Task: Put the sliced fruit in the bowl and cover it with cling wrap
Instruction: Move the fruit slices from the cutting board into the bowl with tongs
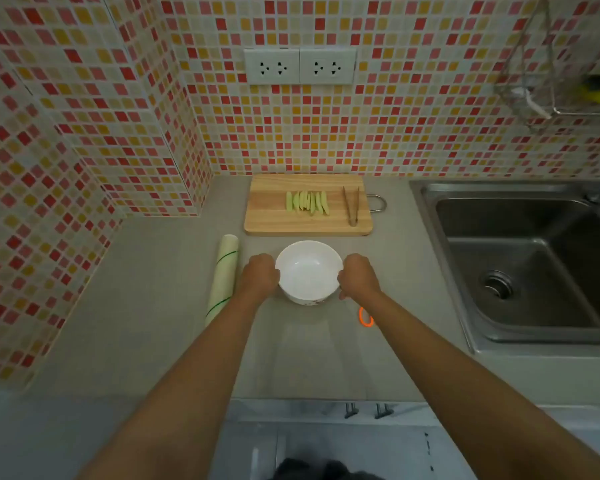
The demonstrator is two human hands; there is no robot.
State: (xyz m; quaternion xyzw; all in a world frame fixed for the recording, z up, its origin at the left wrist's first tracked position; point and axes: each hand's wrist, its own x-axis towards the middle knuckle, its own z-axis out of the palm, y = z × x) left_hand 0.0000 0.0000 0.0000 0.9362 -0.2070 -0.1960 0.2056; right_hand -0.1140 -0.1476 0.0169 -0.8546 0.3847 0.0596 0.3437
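Note:
An empty white bowl (308, 268) stands on the grey counter in front of me. My left hand (261, 273) grips its left rim and my right hand (358, 275) grips its right rim. Behind the bowl lies a wooden cutting board (274, 220) with several pale green fruit slices (307, 202) in a row. Wooden tongs (351, 205) rest on the board's right side. A roll of cling wrap (222, 277) lies on the counter left of the bowl.
An orange rubber band (365, 317) lies just right of my right wrist. A steel sink (527, 265) fills the right side. Tiled walls close off the back and left, with two sockets (300, 65) above the board.

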